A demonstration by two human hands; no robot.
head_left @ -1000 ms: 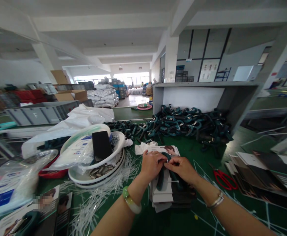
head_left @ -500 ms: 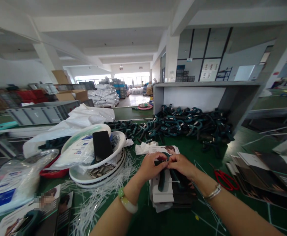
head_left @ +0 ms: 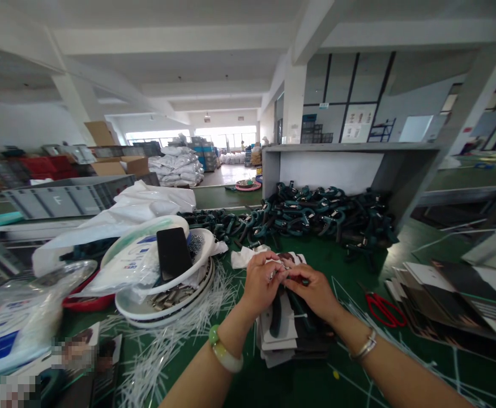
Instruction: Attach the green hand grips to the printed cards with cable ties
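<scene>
I'm bringing both hands together at a green-handled tool (head_left: 276,317) on a card stack (head_left: 277,343).
My left hand (head_left: 261,284) is grasping its head toward the stack's far edge; my right hand (head_left: 313,289) is pinching beside it, on what I can't tell. Beyond the stack's left edge, an upper white basin (head_left: 208,247) is holding a black phone (head_left: 174,254) and a plastic bag (head_left: 135,267); a lower white basin (head_left: 146,322) is holding metal pieces (head_left: 171,299).
</scene>
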